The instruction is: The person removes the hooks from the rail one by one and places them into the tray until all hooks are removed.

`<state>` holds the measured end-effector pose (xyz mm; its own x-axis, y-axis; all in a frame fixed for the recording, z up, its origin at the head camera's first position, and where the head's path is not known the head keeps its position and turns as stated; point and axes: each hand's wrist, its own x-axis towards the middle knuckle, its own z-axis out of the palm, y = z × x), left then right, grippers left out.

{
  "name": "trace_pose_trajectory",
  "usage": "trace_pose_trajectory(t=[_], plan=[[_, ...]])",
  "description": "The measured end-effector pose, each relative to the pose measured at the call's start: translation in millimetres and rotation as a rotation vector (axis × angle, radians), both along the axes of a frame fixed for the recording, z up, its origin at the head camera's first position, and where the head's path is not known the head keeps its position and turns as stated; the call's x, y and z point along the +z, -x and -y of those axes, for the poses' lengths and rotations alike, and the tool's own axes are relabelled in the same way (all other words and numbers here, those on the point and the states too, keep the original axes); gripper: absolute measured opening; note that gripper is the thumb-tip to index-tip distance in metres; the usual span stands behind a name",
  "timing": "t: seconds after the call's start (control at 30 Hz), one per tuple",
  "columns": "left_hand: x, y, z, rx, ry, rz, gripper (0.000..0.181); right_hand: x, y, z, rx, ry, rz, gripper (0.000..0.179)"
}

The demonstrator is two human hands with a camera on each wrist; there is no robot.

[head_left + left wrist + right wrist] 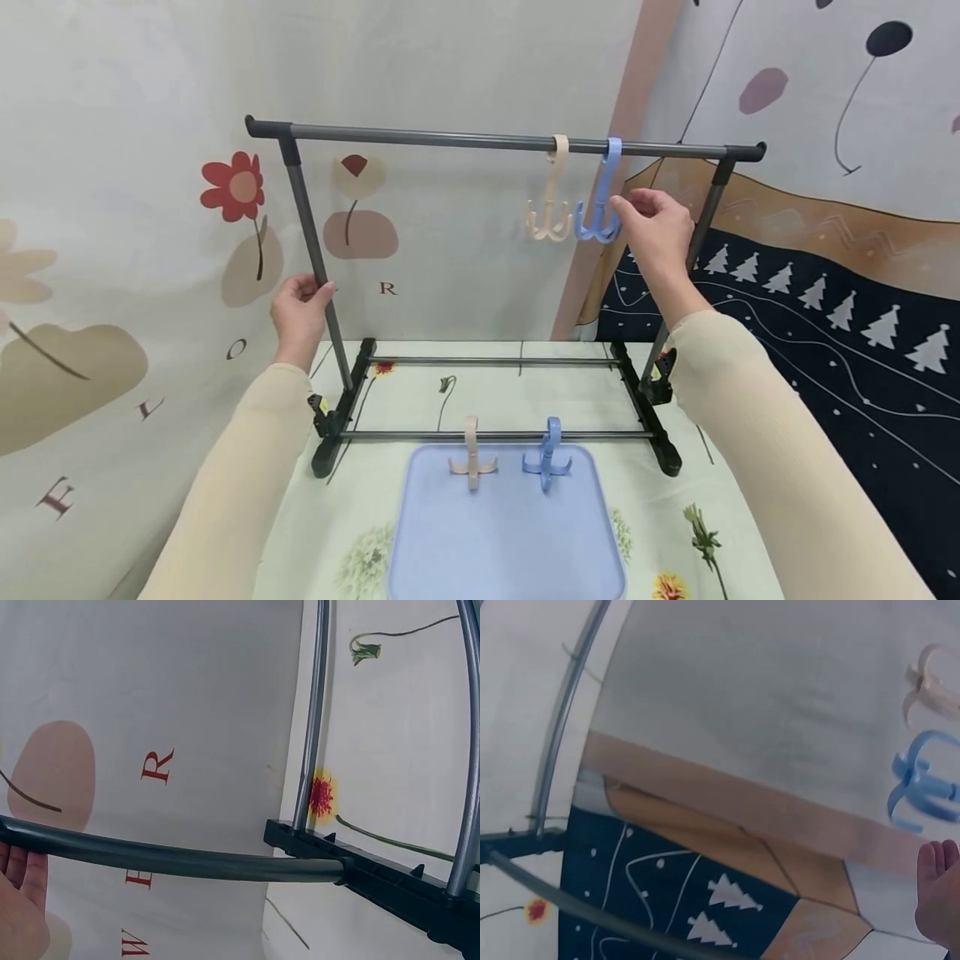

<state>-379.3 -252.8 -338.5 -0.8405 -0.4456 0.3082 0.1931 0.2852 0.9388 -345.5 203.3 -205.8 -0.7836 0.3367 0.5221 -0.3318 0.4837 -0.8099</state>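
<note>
A dark grey hanging rack (420,137) stands on the table. My left hand (296,321) holds its left post, thumb at the front; the left wrist view shows fingers (30,877) against the post (187,862). From the top bar hang a beige four-claw hook (555,187) and, to its right, a blue four-claw hook (602,192). My right hand (660,233) is beside the blue hook's lower claws, its thumb overlapping them in the head view. In the right wrist view the fingers (930,870) sit just apart from the blue hook (922,787), bent loosely; the thumb is hidden there.
A light blue tray (502,533) lies at the table's front. Another beige hook (472,458) and another blue hook (548,458) are at its far edge, their tops by the rack's lower front bar (427,436). Patterned cloth (465,75) covers the wall behind.
</note>
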Motion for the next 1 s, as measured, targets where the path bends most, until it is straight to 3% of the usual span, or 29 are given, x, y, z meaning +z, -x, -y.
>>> trace_pose_trajectory(t=[0.3,0.57,1.0], plan=[[-1.0,0.4,0.7,0.008,0.019,-0.014,0.039,10.6,9.8,26,-0.059,0.084,0.004,0.045],[-0.4,1.7,-2.1,0.001,-0.001,-0.027,0.038,9.4,17.2,38,-0.093,0.159,0.003,0.042],[-3.1,3.8,1.5,0.003,0.003,-0.042,0.036,10.1,22.9,44,-0.15,0.147,-0.001,0.035]])
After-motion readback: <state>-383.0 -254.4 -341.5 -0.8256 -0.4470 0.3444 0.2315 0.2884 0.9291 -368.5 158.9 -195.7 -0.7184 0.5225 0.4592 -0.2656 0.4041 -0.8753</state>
